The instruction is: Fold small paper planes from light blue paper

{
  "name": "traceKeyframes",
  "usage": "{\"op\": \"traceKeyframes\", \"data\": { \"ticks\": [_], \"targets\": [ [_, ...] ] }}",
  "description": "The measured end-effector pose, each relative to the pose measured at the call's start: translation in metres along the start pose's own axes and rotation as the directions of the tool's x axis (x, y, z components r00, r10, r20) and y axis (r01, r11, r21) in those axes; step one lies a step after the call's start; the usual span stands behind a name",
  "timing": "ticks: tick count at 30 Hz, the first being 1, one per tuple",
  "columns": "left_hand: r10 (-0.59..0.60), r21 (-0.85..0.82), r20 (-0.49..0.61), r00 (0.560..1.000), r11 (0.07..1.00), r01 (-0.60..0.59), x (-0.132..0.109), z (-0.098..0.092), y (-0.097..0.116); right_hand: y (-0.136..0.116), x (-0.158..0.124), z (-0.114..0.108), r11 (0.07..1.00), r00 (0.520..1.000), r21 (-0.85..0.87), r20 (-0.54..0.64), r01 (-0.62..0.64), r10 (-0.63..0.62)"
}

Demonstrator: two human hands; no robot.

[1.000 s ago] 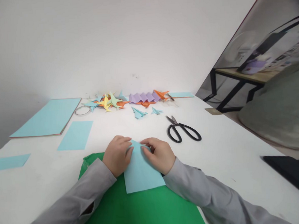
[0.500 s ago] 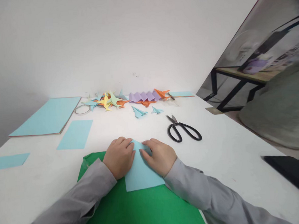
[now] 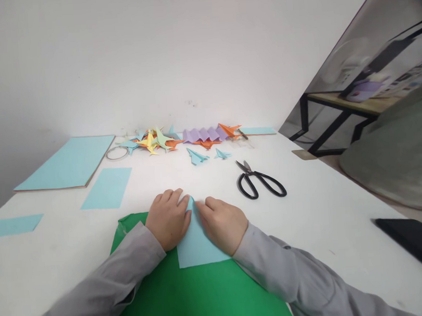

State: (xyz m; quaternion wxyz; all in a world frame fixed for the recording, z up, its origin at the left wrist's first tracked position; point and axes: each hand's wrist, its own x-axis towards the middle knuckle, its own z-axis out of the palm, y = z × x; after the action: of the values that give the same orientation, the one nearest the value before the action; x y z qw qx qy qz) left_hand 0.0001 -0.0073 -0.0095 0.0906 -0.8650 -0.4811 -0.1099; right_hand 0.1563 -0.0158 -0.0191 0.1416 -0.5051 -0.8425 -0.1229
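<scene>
A light blue sheet of paper (image 3: 197, 248) lies on a green mat (image 3: 202, 298), its far end between my two hands. My left hand (image 3: 169, 219) bears on the sheet's left side with curled fingers, its thumb along the paper. With thumb and forefinger together, my right hand (image 3: 223, 224) grips the far edge, where a corner looks slightly lifted. The far right part of the sheet is hidden under this hand. Black-handled scissors (image 3: 250, 175) lie partly spread on the table beyond my right hand.
Along the wall sit several folded paper planes (image 3: 155, 141) and a purple pleated paper (image 3: 204, 135). Two small blue planes (image 3: 197, 156) lie nearer. At left are a stack of blue paper (image 3: 66, 161), a ring (image 3: 117, 153) and cut blue pieces (image 3: 106, 188). A black object (image 3: 412, 240) is at right.
My right thumb and forefinger have come together at the paper's far edge and moved slightly left. My left hand has stayed nearly in place. The view has shifted a little.
</scene>
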Motion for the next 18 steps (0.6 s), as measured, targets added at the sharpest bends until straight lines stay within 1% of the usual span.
{"op": "traceKeyframes", "data": {
  "ticks": [7, 10, 18],
  "targets": [
    [-0.006, 0.004, 0.001, 1.0, 1.0, 0.006, -0.0003, -0.0007, 0.0011, -0.001, -0.0026, 0.0022, 0.991, 0.989, -0.062, -0.086, 0.117, -0.122],
    [-0.004, 0.009, 0.003, 1.0, 1.0, 0.004, 0.0, -0.0007, 0.0011, -0.0023, -0.0025, 0.0008, 0.987, 0.983, -0.088, -0.114, 0.132, -0.141],
    [0.022, 0.01, -0.006, 1.0, 1.0, -0.022, 0.0006, -0.0007, 0.0004, -0.0047, -0.0029, -0.0019, 0.99, 0.991, -0.085, -0.063, 0.116, -0.121]
  ]
}}
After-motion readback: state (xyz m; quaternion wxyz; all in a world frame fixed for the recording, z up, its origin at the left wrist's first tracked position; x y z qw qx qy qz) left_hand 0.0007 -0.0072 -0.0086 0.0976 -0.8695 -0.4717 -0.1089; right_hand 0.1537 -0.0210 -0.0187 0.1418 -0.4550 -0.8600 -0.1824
